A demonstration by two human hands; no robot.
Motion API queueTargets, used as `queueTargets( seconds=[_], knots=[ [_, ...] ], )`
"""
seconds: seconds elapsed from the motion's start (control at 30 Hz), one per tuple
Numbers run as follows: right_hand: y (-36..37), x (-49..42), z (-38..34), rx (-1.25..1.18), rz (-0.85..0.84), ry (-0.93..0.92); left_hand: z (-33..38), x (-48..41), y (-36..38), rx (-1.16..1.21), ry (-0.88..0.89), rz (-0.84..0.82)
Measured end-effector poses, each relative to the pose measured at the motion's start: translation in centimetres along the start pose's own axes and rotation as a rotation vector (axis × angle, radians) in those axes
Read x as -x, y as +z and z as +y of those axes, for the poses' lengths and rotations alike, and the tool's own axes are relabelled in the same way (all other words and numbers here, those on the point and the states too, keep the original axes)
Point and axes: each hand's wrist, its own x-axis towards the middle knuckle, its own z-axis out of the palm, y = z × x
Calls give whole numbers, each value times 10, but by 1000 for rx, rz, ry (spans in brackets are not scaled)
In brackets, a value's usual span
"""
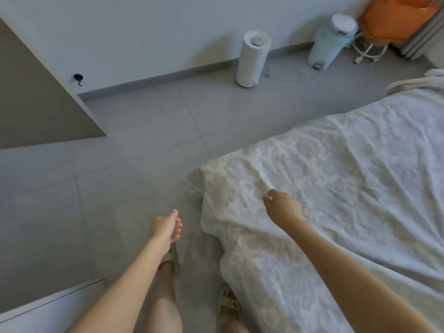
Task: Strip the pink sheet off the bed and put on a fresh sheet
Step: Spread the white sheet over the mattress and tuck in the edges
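A white sheet with a woven floral pattern (348,179) covers the bed on the right, wrinkled, its corner hanging loose over the bed's near left corner (211,188). My right hand (282,207) rests on the sheet near that corner, fingers curled down onto a fold of cloth; whether it pinches the fold is unclear. My left hand (167,225) hangs over the floor left of the bed, fingers loosely apart and holding nothing. No pink sheet is in view.
Grey tiled floor (144,140) spreads left of the bed. A white cylindrical appliance (253,58) with a cord and a pale pedal bin (331,39) stand by the far wall, beside a stand with orange fabric (394,18). A rolled cream cloth (418,82) lies at the bed's far end.
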Motion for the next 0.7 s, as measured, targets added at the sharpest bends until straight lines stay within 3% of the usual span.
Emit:
queueTargets(
  seconds=[0.2, 0.27, 0.33, 0.43, 0.53, 0.7],
  knots=[
    [12, -140, -64, -197, -84, 355, 106, -105, 28, -79, -26, -106],
    [17, -178, -74, -273, -57, 498, 135, -130, 48, -256, 63, -159],
    [20, -212, -77, -260, -30, 600, 155, -155, 67, -643, 268, -204],
    [25, -246, -76, -98, -115, 619, 171, -182, 94, -1052, 586, -385],
    [30, -262, -77, 72, -216, 607, 178, -196, 122, -1115, 549, -608],
    [26, -274, -69, -2, -197, 611, 205, -205, 157, -1371, 537, -825]
  ],
)
